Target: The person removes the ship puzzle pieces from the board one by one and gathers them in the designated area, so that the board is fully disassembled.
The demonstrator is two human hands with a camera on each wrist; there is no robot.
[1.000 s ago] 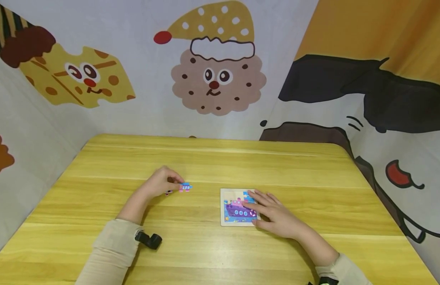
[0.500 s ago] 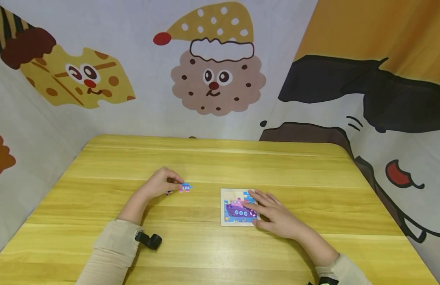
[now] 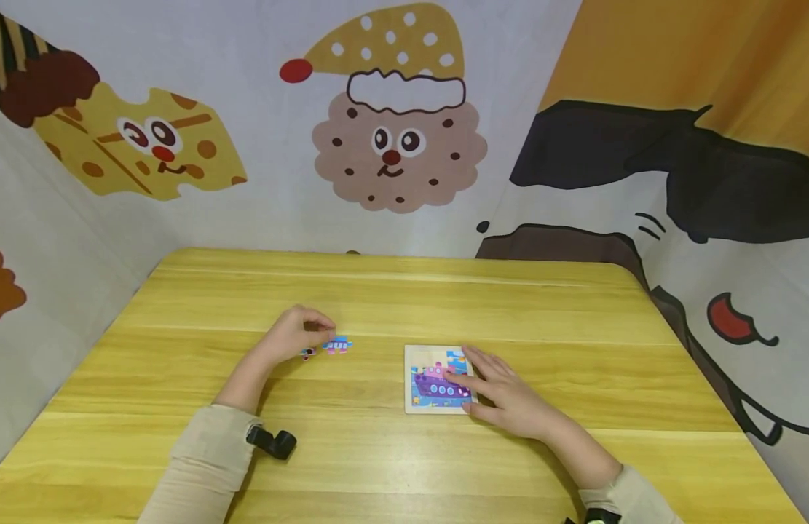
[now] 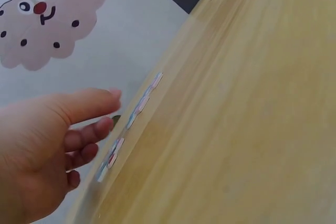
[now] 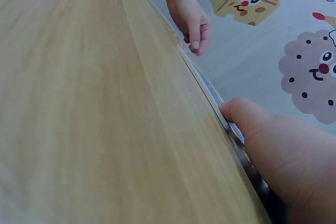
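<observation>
In the head view my left hand (image 3: 291,337) hovers over the table with fingers loosely bent. Its fingertips overlap blue-and-pink jigsaw pieces (image 3: 339,345); another small jigsaw piece (image 3: 308,354) shows below the hand. From the left wrist view, nothing sits between the thumb and fingers of the hand (image 4: 42,145), and the pieces (image 4: 142,106) lie flat beside the fingertips. My right hand (image 3: 509,399) rests with spread, extended fingers on the right side of a jigsaw board (image 3: 408,386) picturing a purple ship. The right thumb (image 5: 239,111) touches the board's near edge. The upper left of the board shows bare backing.
The yellow wooden table (image 3: 378,466) extends around both hands. A curtain with cartoon prints (image 3: 260,218) stands behind its far edge. A black wrist camera (image 3: 273,441) is strapped at the left sleeve.
The left hand has drawn back slightly left, uncovering more of the pieces. The right upper fingers have shifted a little outward, baring more of the board's top right corner.
</observation>
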